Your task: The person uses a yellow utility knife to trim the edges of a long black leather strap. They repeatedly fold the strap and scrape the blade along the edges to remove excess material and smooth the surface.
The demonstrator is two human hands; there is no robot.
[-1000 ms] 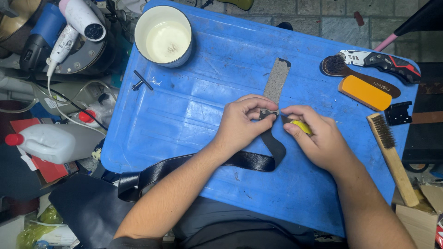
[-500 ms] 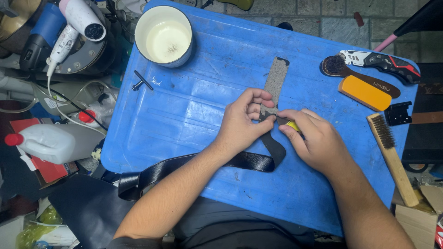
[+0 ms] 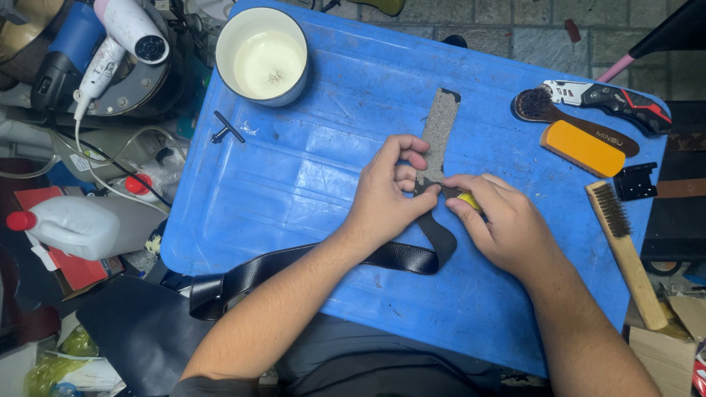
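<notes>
Left hand [image 3: 386, 195] pinches the black strap [image 3: 412, 257] against the blue tray lid [image 3: 309, 191], fingers curled tight over the spot where the strap's grey rough underside [image 3: 439, 129] begins; right hand [image 3: 504, 220] closed around a small yellow-handled tool [image 3: 471, 201], tip hidden at the strap, touching the left fingers; strap loops below both hands and trails off the lid's left edge; white cup [image 3: 265, 55] well apart at top left; wooden wire brush [image 3: 625, 246] and orange block [image 3: 582, 148] at right.
</notes>
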